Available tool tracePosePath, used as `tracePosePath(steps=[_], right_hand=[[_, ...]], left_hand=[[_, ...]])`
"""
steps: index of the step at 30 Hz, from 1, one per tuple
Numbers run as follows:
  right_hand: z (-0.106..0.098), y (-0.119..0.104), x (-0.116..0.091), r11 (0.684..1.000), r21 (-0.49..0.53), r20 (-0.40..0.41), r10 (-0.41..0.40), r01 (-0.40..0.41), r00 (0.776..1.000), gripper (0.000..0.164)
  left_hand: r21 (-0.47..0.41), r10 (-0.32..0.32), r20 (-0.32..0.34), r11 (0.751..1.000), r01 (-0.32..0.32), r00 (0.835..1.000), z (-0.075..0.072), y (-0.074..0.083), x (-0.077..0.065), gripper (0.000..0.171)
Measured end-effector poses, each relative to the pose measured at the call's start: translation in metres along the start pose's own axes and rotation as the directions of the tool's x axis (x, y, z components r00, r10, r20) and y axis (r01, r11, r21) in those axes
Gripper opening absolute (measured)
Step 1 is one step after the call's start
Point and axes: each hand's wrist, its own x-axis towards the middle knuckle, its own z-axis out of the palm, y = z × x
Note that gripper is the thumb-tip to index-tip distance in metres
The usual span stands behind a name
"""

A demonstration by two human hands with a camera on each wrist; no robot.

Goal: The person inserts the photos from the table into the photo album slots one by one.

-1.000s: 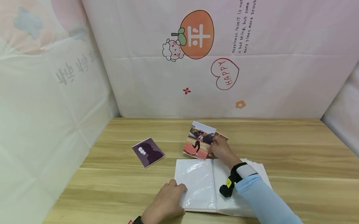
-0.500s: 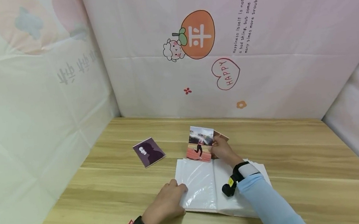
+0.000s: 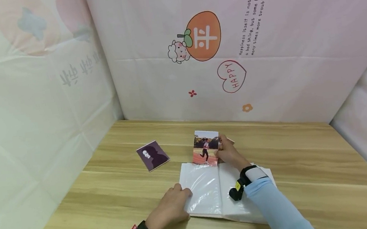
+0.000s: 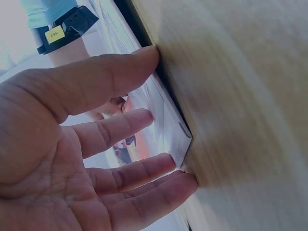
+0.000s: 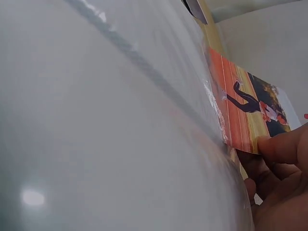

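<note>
A photo album (image 3: 200, 192) lies spread on the table, its left page a glossy clear sleeve over white. My left hand (image 3: 171, 206) rests at the album's left side. In the left wrist view, its nearly straight fingers (image 4: 144, 171) touch the page and corner, and the thumb lies along the edge. My right hand (image 3: 229, 152) pinches a photo (image 3: 205, 146) of a runner on a red track by its right side, between thumb and fingers. The photo's lower edge meets the top of the left page, where the sleeve opens in the right wrist view (image 5: 240, 103).
A purple photo (image 3: 153, 155) of a dark silhouette lies on the table, left of and beyond the album. Part of another print (image 3: 230, 140) shows behind the right hand. White printed cloth (image 3: 153, 84) walls the table's back and sides.
The runner photo has turned from tilted to nearly upright and shifted toward the album, its lower edge now at the page top. The left hand has stayed in place.
</note>
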Motion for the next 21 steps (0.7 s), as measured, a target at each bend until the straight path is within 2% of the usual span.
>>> tracePosePath(steps=[6,10,13,16,21], right_hand=[[0.003,-0.004,0.008,0.986,-0.166,-0.028,0.015,-0.02,0.999,0.093],[0.003,-0.006,0.011,0.985,-0.173,-0.012,0.019,-0.021,1.0,0.105],[0.002,-0.008,0.01,0.982,-0.186,0.003,-0.012,0.012,1.0,0.099],[0.0,-0.008,0.01,0.976,-0.201,0.013,-0.08,0.081,0.997,0.086],[-0.004,-0.008,0.01,0.966,-0.21,-0.01,-0.156,0.15,0.988,0.074]], left_hand=[[0.005,-0.001,-0.003,1.0,0.001,1.0,0.0,-0.001,0.0,0.054],[0.001,-0.003,0.002,1.0,0.003,1.0,0.001,0.0,0.0,0.055],[-0.002,-0.003,0.002,1.0,0.003,1.0,0.001,0.0,0.0,0.055],[-0.005,-0.002,0.003,1.0,0.002,1.0,0.001,0.0,0.0,0.056],[-0.012,-0.006,0.003,1.0,0.006,1.0,0.001,0.0,-0.001,0.055]])
